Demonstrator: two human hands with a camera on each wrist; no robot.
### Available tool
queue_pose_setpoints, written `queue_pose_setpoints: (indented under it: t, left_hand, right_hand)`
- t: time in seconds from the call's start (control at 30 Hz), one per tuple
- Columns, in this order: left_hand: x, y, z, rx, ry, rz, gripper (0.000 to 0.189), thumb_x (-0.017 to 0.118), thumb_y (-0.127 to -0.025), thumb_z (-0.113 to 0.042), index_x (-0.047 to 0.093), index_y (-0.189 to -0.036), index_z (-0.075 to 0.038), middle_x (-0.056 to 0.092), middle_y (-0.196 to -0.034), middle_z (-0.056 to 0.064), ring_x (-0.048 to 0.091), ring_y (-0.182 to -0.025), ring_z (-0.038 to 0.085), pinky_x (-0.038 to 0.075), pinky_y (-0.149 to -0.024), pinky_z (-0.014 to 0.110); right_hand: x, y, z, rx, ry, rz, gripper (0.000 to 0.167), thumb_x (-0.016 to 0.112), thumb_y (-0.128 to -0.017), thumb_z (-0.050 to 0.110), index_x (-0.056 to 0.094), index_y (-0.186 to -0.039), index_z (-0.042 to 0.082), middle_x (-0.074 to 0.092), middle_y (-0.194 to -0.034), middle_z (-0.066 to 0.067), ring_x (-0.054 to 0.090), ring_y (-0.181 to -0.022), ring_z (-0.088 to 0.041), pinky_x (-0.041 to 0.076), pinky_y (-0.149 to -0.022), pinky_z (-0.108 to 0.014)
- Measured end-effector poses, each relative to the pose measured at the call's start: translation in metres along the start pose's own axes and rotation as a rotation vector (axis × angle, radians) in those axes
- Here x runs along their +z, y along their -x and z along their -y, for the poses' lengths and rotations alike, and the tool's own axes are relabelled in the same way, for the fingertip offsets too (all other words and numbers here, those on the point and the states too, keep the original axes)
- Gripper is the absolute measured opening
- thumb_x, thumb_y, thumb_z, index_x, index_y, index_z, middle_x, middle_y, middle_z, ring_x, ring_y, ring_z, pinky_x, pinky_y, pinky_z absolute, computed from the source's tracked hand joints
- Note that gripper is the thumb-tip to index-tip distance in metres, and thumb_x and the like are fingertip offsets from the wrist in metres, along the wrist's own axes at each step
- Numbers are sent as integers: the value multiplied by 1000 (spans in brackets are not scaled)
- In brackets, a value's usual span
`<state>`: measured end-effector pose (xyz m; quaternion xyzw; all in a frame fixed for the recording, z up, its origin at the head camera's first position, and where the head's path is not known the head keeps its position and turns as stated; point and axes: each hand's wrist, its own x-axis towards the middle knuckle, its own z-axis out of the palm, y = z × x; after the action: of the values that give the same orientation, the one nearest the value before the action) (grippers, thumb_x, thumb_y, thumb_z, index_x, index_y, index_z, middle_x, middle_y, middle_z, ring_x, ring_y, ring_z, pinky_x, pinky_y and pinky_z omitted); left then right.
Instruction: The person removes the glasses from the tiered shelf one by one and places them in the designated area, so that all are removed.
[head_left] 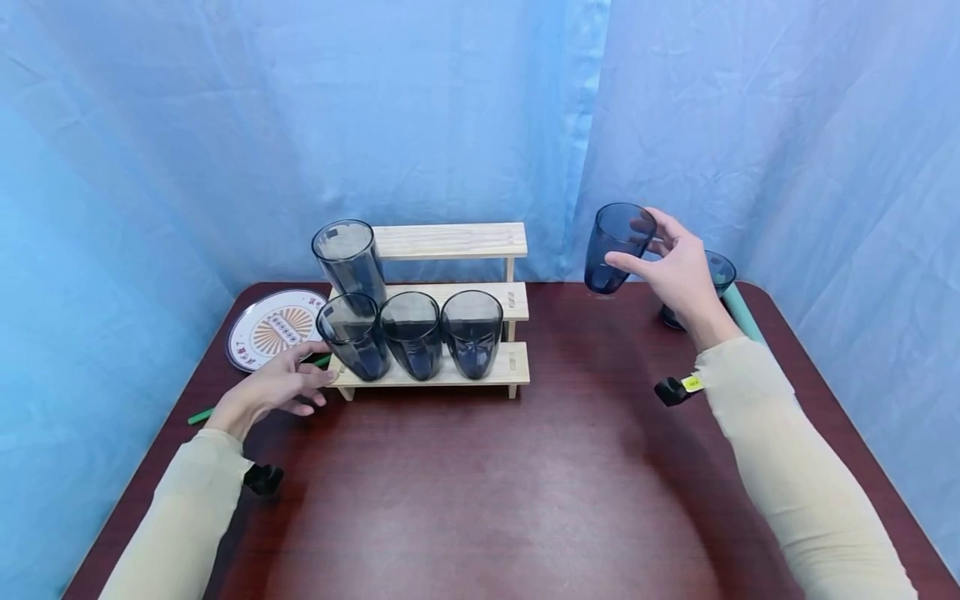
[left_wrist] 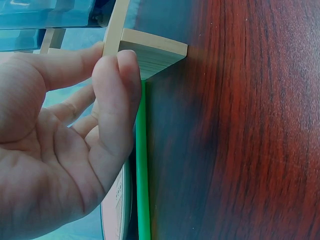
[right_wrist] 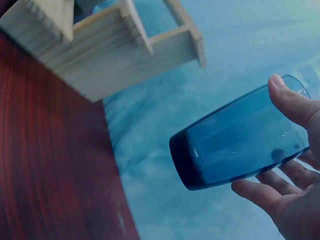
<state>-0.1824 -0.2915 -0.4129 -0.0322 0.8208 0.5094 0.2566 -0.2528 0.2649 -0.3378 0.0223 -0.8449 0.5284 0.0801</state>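
In the head view, my right hand (head_left: 678,279) holds a dark blue drinking glass (head_left: 617,250) up in the air, right of a three-tier wooden stand (head_left: 450,242). The right wrist view shows the thumb and curled fingers around the rim half of the glass (right_wrist: 240,137), its thick base tipped away from the hand. My left hand (head_left: 277,387) is at the stand's left end, thumb and finger pinching the end of the lowest board (left_wrist: 114,32). Three glasses (head_left: 472,337) stand in a row on that bottom tier, and another glass (head_left: 348,250) stands behind them on the left.
A white patterned plate (head_left: 251,333) lies left of the stand, with a thin green stick (head_left: 201,416) beside it. Behind my right hand are another dark glass (head_left: 722,271) and a pale green roll-like object (head_left: 742,317). Blue curtains (head_left: 480,108) surround the dark red wooden table (head_left: 480,492).
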Motion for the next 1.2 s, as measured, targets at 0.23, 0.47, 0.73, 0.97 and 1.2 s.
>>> queue_pose_setpoints:
  t: [0.23,0.47,0.73,0.97,1.2]
  left_hand:
    - [1,-1,-1,-7,7,-5,76,67,-100,-26,21,-158,-7,63,-118,19,67,-81,23,60,-64,36]
    - [1,-2,-1,-8,23,2,76,67,-100,-26,20,-158,-7,63,-117,21,67,-79,22,60,-63,34]
    - [1,-2,-1,-2,22,3,76,66,-101,-25,20,-158,-7,63,-117,21,67,-79,22,60,-63,35]
    - [0,-1,0,-3,19,2,75,66,-101,-25,20,-158,-7,62,-118,23,67,-80,23,60,-64,35]
    - [0,0,1,6,17,7,76,66,-100,-26,21,-157,-6,62,-120,24,67,-81,23,60,-65,36]
  right_hand:
    - [-8,1,-23,37,13,11,92,83,-83,46,33,-159,31,45,-154,-3,36,-145,-29,40,-110,-53]
    - [-8,-3,-41,60,75,73,101,84,-82,47,27,-162,23,42,-156,-8,37,-145,-33,42,-108,-54]
    - [-4,-2,-61,78,110,74,105,84,-80,50,27,-161,17,43,-156,-11,42,-141,-33,43,-107,-55]
    - [2,-3,-72,92,149,86,107,83,-81,53,24,-162,16,36,-159,-16,42,-140,-38,44,-104,-58]
    - [7,-1,-77,72,153,60,104,83,-82,50,26,-161,13,44,-153,-17,46,-135,-37,46,-101,-55]
